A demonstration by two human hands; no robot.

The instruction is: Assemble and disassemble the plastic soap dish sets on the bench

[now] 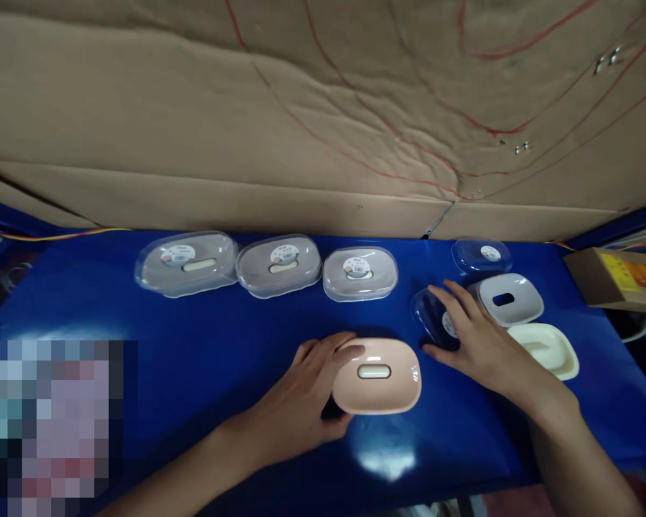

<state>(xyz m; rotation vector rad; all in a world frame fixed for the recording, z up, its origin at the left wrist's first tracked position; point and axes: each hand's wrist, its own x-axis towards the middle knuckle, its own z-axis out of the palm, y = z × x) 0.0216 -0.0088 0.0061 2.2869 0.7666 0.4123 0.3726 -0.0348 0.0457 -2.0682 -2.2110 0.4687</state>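
Note:
A peach-coloured soap dish with a pale oval piece in its middle slot lies on the blue table. Around its left end curl the fingers of my left hand, thumb at the near side. My right hand grips a clear plastic lid bearing a round white sticker; the lid is tilted and partly covered by the hand. Close beyond my right wrist sit a white slotted tray and a cream-coloured dish, the latter partly hidden by my forearm.
Three lidded grey-white soap dishes stand in a row at the back. Another clear lid lies at the back right. A cardboard box is at the right edge. Brown cardboard with red lines walls off the rear.

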